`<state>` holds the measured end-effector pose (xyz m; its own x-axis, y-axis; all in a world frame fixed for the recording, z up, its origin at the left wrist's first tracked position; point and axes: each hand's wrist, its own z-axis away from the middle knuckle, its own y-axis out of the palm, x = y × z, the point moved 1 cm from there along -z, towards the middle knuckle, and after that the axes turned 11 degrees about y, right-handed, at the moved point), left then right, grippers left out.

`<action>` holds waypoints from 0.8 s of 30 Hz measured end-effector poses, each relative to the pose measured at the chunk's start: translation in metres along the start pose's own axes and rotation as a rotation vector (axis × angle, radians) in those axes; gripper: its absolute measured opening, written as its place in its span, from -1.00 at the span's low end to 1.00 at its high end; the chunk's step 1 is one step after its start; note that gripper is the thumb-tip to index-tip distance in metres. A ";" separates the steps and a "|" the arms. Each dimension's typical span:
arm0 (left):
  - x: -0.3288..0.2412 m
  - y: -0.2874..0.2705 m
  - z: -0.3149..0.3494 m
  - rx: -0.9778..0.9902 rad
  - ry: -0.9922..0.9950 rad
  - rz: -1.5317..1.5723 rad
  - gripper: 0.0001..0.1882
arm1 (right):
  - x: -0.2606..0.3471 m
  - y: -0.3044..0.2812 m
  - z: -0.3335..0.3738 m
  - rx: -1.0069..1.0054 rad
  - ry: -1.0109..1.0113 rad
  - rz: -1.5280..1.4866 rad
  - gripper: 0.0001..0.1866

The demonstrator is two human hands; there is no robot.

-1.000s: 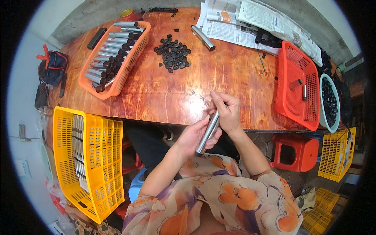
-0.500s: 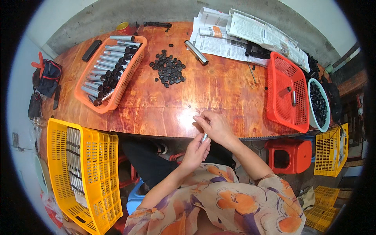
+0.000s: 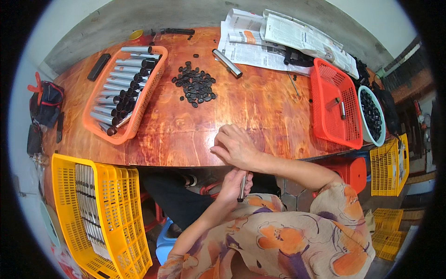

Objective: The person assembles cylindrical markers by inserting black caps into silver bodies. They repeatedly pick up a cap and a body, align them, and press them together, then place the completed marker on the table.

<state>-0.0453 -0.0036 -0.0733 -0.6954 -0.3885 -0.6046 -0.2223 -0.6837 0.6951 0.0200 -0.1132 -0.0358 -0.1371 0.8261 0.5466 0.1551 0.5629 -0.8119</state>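
My left hand (image 3: pixel 231 185) is closed round a short metal tube (image 3: pixel 242 187), just below the table's front edge. The tube stands nearly upright, its dark end pointing down toward my lap. Above it, my right hand (image 3: pixel 238 146) is over the front of the table, with its fingers curled and its thumb bent in. Its fingertips are turned away, so anything in them is hidden. Farther back on the table lies a loose pile of small black oval caps (image 3: pixel 194 85).
An orange basket (image 3: pixel 124 137) of metal tubes stands left. A thicker tube (image 3: pixel 227 63) lies near newspapers (image 3: pixel 302 39). At right are a red basket (image 3: pixel 320 107) and a pale bowl (image 3: pixel 381 136) of black parts. Yellow crates (image 3: pixel 121 204) and a red stool (image 3: pixel 357 174) flank me.
My left hand has moved lower with the tube, which now shows its dark lower end. My right hand has shifted left, its forearm swinging more level. The whole view has shifted slightly.
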 end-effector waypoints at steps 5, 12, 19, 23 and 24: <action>-0.001 0.004 -0.003 -0.024 -0.033 -0.022 -0.76 | -0.008 0.001 -0.001 0.005 0.047 -0.109 -0.81; 0.003 0.001 -0.005 0.027 0.012 -0.092 -0.81 | -0.004 -0.001 -0.001 0.060 0.064 -0.013 -0.68; -0.011 0.002 -0.009 0.144 -0.232 -0.051 -0.76 | -0.004 0.005 -0.003 0.094 0.042 0.096 -0.58; -0.009 -0.006 -0.014 0.265 -0.308 0.067 -0.71 | -0.003 0.005 -0.006 0.118 0.051 0.113 -0.56; -0.006 -0.009 -0.015 0.268 -0.298 0.024 -0.70 | -0.002 0.004 -0.006 0.145 0.055 0.133 -0.58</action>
<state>-0.0291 -0.0046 -0.0819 -0.8616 -0.1797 -0.4747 -0.3461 -0.4761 0.8084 0.0270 -0.1124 -0.0387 -0.0707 0.8953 0.4398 0.0251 0.4423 -0.8965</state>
